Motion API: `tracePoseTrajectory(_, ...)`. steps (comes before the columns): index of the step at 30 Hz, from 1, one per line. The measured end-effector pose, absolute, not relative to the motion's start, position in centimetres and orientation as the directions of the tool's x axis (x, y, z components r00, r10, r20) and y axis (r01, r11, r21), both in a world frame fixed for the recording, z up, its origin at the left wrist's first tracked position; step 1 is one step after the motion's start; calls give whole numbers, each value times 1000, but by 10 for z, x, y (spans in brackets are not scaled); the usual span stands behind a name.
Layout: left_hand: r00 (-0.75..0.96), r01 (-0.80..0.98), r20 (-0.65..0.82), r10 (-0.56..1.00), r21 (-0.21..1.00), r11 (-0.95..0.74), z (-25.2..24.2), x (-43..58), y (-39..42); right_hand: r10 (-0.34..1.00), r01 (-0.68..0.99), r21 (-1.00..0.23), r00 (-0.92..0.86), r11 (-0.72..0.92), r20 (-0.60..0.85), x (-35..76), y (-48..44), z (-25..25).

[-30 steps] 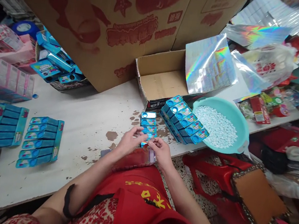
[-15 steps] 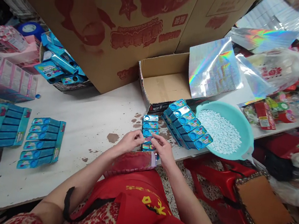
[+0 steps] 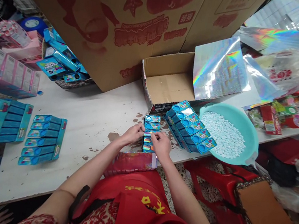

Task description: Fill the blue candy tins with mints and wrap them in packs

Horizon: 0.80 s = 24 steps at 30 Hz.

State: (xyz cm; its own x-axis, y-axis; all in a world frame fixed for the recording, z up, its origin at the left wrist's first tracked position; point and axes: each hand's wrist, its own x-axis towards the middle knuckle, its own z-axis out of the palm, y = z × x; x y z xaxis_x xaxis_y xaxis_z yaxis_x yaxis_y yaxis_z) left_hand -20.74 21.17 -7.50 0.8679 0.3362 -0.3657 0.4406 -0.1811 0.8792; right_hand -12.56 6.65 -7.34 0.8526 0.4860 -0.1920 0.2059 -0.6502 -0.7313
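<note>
A short row of small blue candy tins (image 3: 151, 126) stands on the white table right in front of me. My left hand (image 3: 135, 133) pinches the left end of one tin in its middle, and my right hand (image 3: 162, 145) pinches the right end. Fingers cover much of that tin. The nearer tins show shiny, rainbow-tinted tops. Just right of the row, a slanted box of similar blue tins (image 3: 191, 128) leans beside a turquoise bowl (image 3: 247, 125) of small white candies (image 3: 222, 134). A red pouch (image 3: 133, 164) lies between the row and my apron.
Behind the row are an open shallow carton (image 3: 169, 89), a sheet of holographic film (image 3: 221, 70) and a tall cardboard box (image 3: 148, 12). More packed blue tins (image 3: 42, 140) stand at the left. A red stool (image 3: 211, 186) is below the table on the right.
Both hands have moved slightly up the row, away from my body. The fingers of my right hand have curled in more. The view has shifted a little.
</note>
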Motion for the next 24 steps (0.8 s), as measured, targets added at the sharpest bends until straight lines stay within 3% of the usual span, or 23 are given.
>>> tracePoseTrajectory(9,825,500,-389,410,840,-210,-92,-198,208,393,170,-703,904,-691,-167,-115,67,-93)
tracePoseTrajectory(17,717,652,-417,559,686,-324,-95,-210,200,309,67,-711,926,-700,-217,-109,61,-98)
tracePoseTrajectory(21,765,621,-407,499,670,-406,-86,-218,169,290,30,-698,922,-716,-257,-109,66,-100)
tracePoseTrajectory(24,776,630,-465,425,581,-515,-82,-215,161,295,20,-713,918,-701,-264,-106,67,-102)
